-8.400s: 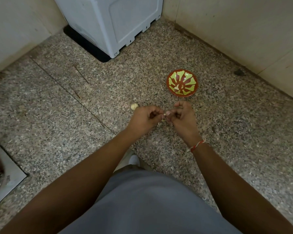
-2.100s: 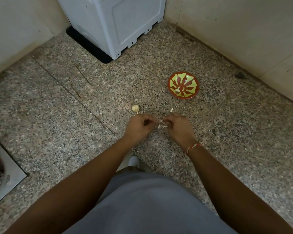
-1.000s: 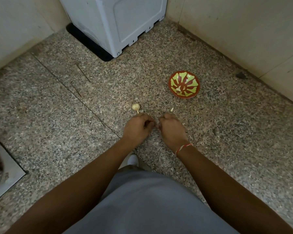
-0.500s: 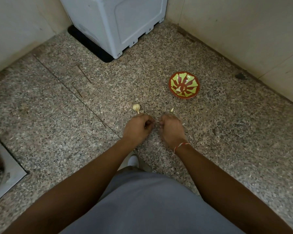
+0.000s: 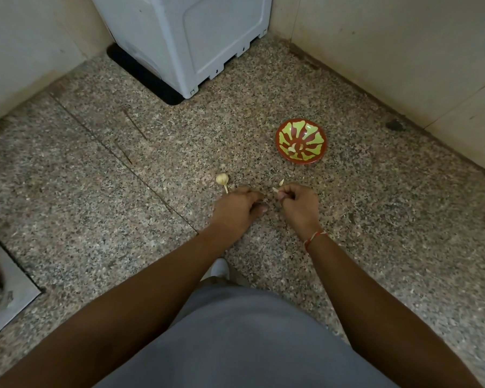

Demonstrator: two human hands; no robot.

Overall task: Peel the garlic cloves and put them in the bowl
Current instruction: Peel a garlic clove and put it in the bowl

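Speckled grey granite floor is seen from the head camera, bounded by pale walls, with a white plastic appliance standing in the far corner on a black mat. A metal drain plate is set into the floor at the left edge.

A small red ceramic bowl with a green leaf pattern is placed on the floor to the right of centre; at least one pale peeled garlic clove is seen lying inside it. A whole pale garlic bulb with a short stalk is laid on the floor just beyond the left hand, and a small pale scrap of garlic skin is seen on the floor just beyond the right hand.

Both hands are held low over the floor, close together but apart. The left fingers are curled downward; whether anything is held in them cannot be told. The right fingers are curled, and a small pale piece of garlic is pinched at their tips. A red and white thread band is worn on the right wrist. Grey cloth fills the bottom of the view.
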